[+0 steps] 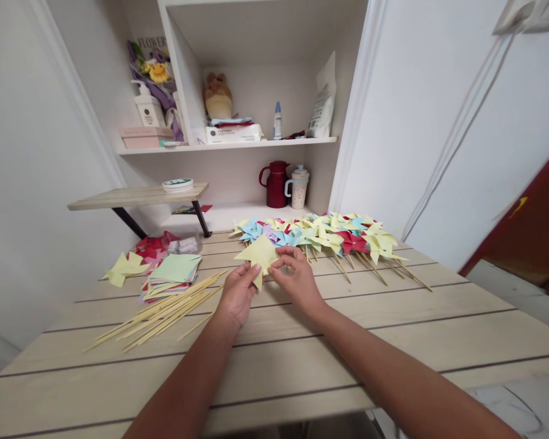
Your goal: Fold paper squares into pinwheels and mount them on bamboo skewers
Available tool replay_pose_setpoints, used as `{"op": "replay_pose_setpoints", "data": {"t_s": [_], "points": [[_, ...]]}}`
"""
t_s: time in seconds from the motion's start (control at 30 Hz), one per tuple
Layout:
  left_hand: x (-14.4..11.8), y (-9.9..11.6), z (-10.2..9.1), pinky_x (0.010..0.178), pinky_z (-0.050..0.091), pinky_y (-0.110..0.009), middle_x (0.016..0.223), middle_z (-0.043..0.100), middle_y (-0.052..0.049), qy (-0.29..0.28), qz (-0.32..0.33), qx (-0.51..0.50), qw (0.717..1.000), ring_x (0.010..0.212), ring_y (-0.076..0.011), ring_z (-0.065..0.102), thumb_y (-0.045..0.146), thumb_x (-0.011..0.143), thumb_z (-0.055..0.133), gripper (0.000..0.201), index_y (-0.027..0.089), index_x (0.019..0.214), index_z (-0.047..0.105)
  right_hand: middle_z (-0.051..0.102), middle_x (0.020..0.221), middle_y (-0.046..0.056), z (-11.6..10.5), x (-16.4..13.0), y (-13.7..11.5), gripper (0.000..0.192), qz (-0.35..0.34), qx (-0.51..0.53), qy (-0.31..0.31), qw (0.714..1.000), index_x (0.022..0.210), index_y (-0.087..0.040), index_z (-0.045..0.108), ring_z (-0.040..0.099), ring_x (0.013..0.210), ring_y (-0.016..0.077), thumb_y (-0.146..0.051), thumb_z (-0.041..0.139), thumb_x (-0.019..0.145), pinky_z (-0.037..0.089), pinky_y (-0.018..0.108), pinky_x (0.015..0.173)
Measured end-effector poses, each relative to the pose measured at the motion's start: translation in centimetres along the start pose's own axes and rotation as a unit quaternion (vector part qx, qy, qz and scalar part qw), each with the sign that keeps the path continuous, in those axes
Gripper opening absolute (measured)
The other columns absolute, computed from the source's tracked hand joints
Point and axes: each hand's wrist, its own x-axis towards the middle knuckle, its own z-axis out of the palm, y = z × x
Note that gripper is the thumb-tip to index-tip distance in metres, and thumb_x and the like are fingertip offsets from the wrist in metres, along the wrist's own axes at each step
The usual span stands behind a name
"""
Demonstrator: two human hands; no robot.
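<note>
Both of my hands hold a pale yellow folded paper piece point(258, 253) just above the wooden table point(302, 360). My left hand point(236, 292) pinches its lower left edge. My right hand point(296, 275) grips its right side with thumb and fingers. Several thin bamboo sticks point(165, 312) lie to the left of my left hand. Behind my hands a row of finished paper pinwheels on sticks point(329, 236) in yellow, blue, red and green is spread across the table's far side.
A stack of coloured paper squares point(174, 273) and loose yellow and red cut papers point(132, 259) lie at the left. A small clear box point(183, 245) sits behind them. Shelves at the back hold a red jug point(275, 184), a cup point(298, 186) and bottles.
</note>
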Motion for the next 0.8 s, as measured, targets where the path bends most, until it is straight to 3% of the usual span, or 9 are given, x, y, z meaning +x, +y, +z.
{"op": "replay_pose_setpoints", "data": {"t_s": [0.37, 0.8], "points": [[-0.16, -0.03, 0.08, 0.076, 0.052, -0.024, 0.092, 0.075, -0.007, -0.023, 0.006, 0.007, 1.000, 0.079, -0.0134, 0.067, 0.022, 0.063, 0.086, 0.030, 0.013, 0.089, 0.072, 0.056, 0.113, 0.008, -0.23, -0.08, -0.21, 0.017, 0.023, 0.022, -0.026, 0.999, 0.061, -0.021, 0.067, 0.056, 0.111, 0.0251, -0.029, 0.074, 0.075, 0.040, 0.042, 0.103], [-0.54, 0.18, 0.48, 0.080, 0.052, -0.026, 0.089, 0.073, -0.005, -0.013, 0.015, -0.005, 1.000, 0.079, -0.0131, 0.066, 0.019, 0.063, 0.087, 0.030, 0.014, 0.086, 0.069, 0.056, 0.115, 0.009, -0.08, 0.09, 0.03, 0.014, 0.016, 0.031, -0.031, 0.999, 0.061, -0.020, 0.066, 0.055, 0.112, 0.0256, -0.026, 0.077, 0.068, 0.040, 0.041, 0.102]]}}
